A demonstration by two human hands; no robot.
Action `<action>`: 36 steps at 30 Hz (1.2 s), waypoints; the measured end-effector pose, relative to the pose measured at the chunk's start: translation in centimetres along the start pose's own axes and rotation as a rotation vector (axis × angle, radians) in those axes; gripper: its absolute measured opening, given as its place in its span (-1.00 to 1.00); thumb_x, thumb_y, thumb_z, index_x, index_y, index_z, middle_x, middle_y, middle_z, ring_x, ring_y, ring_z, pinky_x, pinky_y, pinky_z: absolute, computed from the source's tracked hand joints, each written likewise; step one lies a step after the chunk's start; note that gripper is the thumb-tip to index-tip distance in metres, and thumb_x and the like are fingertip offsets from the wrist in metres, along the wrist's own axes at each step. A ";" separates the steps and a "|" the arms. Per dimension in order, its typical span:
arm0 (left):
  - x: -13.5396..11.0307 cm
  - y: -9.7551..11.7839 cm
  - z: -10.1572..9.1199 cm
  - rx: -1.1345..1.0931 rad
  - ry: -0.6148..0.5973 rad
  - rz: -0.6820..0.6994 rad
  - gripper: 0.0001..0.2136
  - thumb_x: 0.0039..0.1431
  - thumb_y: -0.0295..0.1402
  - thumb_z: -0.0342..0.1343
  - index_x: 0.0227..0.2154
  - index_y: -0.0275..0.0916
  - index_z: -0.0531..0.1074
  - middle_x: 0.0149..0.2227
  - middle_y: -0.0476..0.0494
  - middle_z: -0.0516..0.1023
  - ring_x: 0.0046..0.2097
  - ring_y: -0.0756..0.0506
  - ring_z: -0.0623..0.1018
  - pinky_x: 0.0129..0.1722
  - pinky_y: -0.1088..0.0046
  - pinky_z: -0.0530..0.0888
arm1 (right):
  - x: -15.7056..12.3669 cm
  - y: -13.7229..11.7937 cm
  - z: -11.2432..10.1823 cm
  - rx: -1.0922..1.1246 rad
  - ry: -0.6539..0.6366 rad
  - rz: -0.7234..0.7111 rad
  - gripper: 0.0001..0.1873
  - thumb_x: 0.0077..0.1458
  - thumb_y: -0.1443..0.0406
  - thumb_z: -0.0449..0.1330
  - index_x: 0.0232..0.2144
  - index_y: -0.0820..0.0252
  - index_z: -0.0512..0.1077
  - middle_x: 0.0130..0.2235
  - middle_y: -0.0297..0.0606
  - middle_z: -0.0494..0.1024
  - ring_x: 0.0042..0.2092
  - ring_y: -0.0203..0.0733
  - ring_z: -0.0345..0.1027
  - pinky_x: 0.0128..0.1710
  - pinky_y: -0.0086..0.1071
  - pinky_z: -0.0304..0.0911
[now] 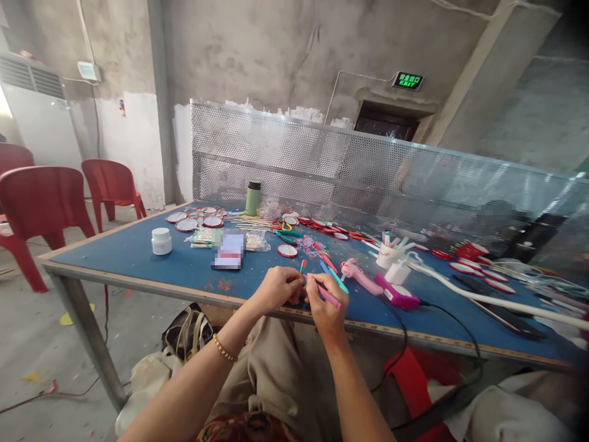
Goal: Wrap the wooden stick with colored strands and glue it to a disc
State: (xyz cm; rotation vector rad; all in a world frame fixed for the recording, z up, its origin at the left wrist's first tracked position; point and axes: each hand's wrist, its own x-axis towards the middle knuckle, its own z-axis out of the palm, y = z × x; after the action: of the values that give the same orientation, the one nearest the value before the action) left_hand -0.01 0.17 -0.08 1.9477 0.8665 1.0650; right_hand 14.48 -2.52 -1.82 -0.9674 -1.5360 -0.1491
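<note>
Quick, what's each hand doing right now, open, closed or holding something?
Left hand: curled beside a small red-tipped piece; whether it grips that cannot be told.
Right hand: closed, holding a pink pen.

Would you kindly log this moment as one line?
left hand: curled, grip unclear | right hand: holds pink pen | ahead: phone

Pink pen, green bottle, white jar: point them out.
Pink pen (330,296), head view: its barrel.
Green bottle (253,201), head view: its body, below the dark lid.
White jar (161,245), head view: its side.
</note>
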 end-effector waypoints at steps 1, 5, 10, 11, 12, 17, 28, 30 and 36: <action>0.0 0.0 0.0 0.000 0.002 0.003 -0.75 0.16 -0.31 -0.02 -0.57 -0.25 0.40 -0.62 0.03 0.48 -0.53 0.02 0.48 -0.43 0.59 0.37 | 0.0 0.0 0.0 0.001 -0.003 -0.001 -0.79 0.23 0.22 0.15 -0.43 0.15 0.42 -0.52 -0.35 0.50 -0.53 -0.26 0.42 -0.51 -0.41 0.30; 0.0 0.0 0.0 0.012 0.009 0.013 -0.74 0.17 -0.31 -0.01 -0.58 -0.26 0.40 -0.62 0.02 0.48 -0.53 0.03 0.47 -0.45 0.59 0.36 | 0.0 0.1 0.0 0.004 -0.002 -0.001 -0.80 0.23 0.24 0.15 -0.43 0.16 0.42 -0.51 -0.35 0.50 -0.53 -0.27 0.41 -0.51 -0.42 0.30; -0.1 0.2 -0.2 0.022 -0.002 0.023 -0.73 0.19 -0.30 -0.01 -0.58 -0.26 0.40 -0.63 0.01 0.48 -0.53 0.02 0.47 -0.45 0.58 0.35 | -0.1 0.0 0.0 0.010 0.008 0.007 -0.80 0.23 0.25 0.15 -0.43 0.17 0.44 -0.51 -0.34 0.50 -0.53 -0.29 0.39 -0.51 -0.43 0.29; -0.1 0.2 -0.2 0.028 -0.002 0.025 -0.73 0.18 -0.30 -0.01 -0.59 -0.26 0.39 -0.63 0.01 0.48 -0.53 0.02 0.47 -0.45 0.58 0.34 | -0.1 -0.1 0.0 0.015 0.009 0.006 -0.80 0.23 0.25 0.15 -0.43 0.18 0.44 -0.51 -0.35 0.49 -0.54 -0.29 0.39 -0.51 -0.43 0.29; -0.1 0.3 -0.3 0.034 -0.003 0.027 -0.73 0.18 -0.31 -0.01 -0.60 -0.26 0.38 -0.63 0.01 0.48 -0.54 0.02 0.47 -0.45 0.58 0.34 | -0.1 -0.1 0.0 0.019 0.009 0.005 -0.80 0.23 0.25 0.15 -0.43 0.18 0.44 -0.51 -0.35 0.49 -0.54 -0.30 0.38 -0.51 -0.43 0.28; -0.1 0.3 -0.3 0.027 -0.005 0.017 -0.73 0.18 -0.32 -0.01 -0.60 -0.26 0.39 -0.63 0.00 0.48 -0.54 0.01 0.47 -0.45 0.57 0.35 | -0.1 -0.2 0.1 0.026 0.013 0.004 -0.81 0.22 0.27 0.15 -0.44 0.18 0.43 -0.53 -0.36 0.47 -0.56 -0.30 0.37 -0.51 -0.44 0.28; -0.2 0.4 -0.2 0.020 0.004 0.022 -0.75 0.16 -0.34 0.00 -0.60 -0.26 0.39 -0.63 0.01 0.48 -0.54 0.03 0.46 -0.46 0.59 0.35 | 0.0 -0.2 0.1 0.017 0.008 -0.004 -0.80 0.23 0.26 0.14 -0.44 0.18 0.43 -0.52 -0.34 0.49 -0.55 -0.30 0.39 -0.50 -0.44 0.29; -0.1 0.4 -0.2 0.016 0.007 0.018 -0.75 0.16 -0.34 0.00 -0.61 -0.26 0.39 -0.63 0.01 0.48 -0.55 0.03 0.46 -0.47 0.59 0.35 | 0.0 -0.3 0.1 0.013 0.015 -0.008 -0.80 0.23 0.27 0.14 -0.44 0.18 0.43 -0.52 -0.34 0.49 -0.55 -0.30 0.39 -0.50 -0.44 0.29; 0.0 0.0 -0.1 -0.023 -0.006 -0.008 -0.77 0.16 -0.34 0.00 -0.56 -0.26 0.42 -0.63 0.01 0.49 -0.55 0.02 0.48 -0.47 0.59 0.36 | -0.1 -0.5 0.0 0.019 0.061 0.026 -0.78 0.23 0.26 0.14 -0.46 0.18 0.41 -0.54 -0.35 0.48 -0.55 -0.30 0.38 -0.49 -0.43 0.28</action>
State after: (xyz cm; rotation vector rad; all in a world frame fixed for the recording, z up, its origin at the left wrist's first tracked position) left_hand -0.15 0.18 -0.06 1.9258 0.8551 1.0598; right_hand 14.16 -2.87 -1.71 -0.9591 -1.4667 -0.1444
